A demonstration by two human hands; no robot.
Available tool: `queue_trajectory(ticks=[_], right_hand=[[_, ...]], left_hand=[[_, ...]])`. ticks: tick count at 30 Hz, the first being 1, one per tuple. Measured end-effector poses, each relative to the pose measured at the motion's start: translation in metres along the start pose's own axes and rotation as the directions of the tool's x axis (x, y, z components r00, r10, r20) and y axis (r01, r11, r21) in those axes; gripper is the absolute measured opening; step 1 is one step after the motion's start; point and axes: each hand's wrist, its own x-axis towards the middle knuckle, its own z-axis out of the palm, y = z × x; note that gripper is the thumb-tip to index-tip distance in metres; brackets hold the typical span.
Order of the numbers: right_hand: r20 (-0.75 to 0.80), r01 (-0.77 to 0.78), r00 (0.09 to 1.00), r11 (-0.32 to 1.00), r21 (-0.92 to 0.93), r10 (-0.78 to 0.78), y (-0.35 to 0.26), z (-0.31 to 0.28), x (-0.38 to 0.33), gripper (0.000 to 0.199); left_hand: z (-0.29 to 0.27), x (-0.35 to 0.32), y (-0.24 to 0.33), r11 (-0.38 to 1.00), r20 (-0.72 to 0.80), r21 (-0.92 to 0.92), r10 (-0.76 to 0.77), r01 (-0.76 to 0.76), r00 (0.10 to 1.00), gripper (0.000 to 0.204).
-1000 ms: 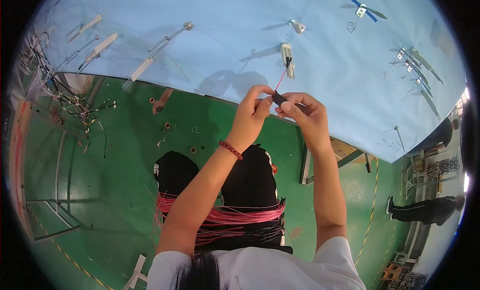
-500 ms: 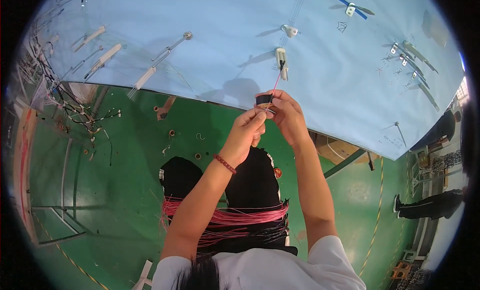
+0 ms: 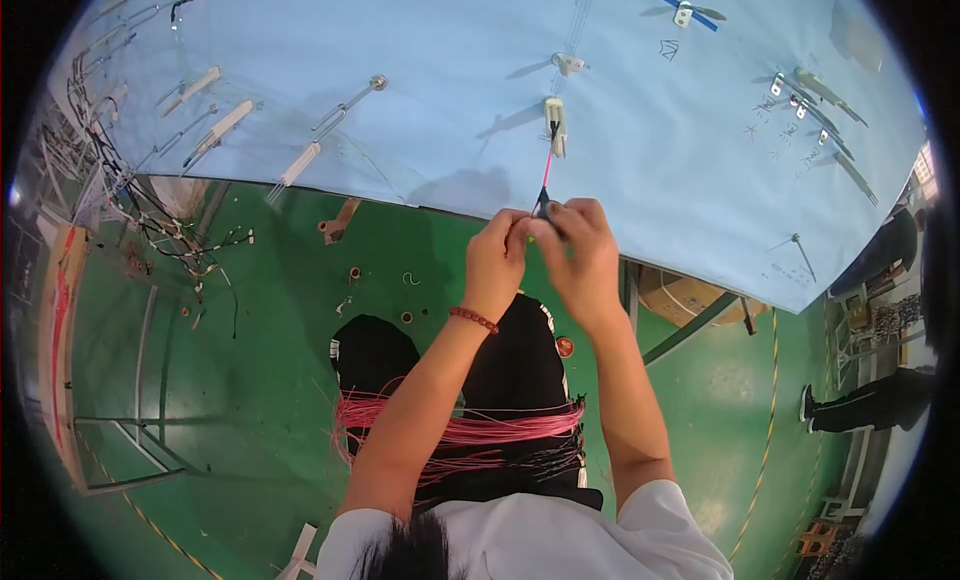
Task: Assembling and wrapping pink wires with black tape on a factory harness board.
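Observation:
A thin pink wire (image 3: 547,168) runs down from a pale holder (image 3: 555,115) on the blue board to my hands. Black tape (image 3: 543,196) shows on the wire just above my fingertips. My left hand (image 3: 497,260) is closed in a pinch on the wire's lower part. Close beside it, my right hand (image 3: 583,260) is closed round a roll of black tape (image 3: 551,216), mostly hidden by the fingers and slightly blurred. Both hands meet over the board's near edge.
The blue board (image 3: 440,100) carries several upright pegs and holders. Dark cables (image 3: 150,220) hang at its left end. A bundle of pink wires (image 3: 500,427) lies across my lap. A cardboard box (image 3: 690,302) stands beneath the board; a person (image 3: 870,405) is at far right.
The tape roll, earlier plainly visible between my right fingers, is now turned and mostly covered. Black tape now shows on the wire above the hands. My right hand has rotated.

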Motion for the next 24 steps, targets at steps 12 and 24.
queue_trajectory(ticks=[12, 24], right_hand=[[0.309, -0.464, 0.851, 0.332, 0.822, 0.424, 0.022, 0.03, 0.006, 0.028], [0.25, -0.381, 0.885, 0.304, 0.873, 0.393, 0.018, 0.034, -0.027, 0.027]], left_hand=[[-0.023, -0.04, 0.026, 0.767, 0.273, -0.501, -0.3, 0.401, 0.914, 0.025], [-0.037, -0.054, 0.021, 0.877, 0.19, -0.346, -0.281, 0.332, 0.941, 0.025]])
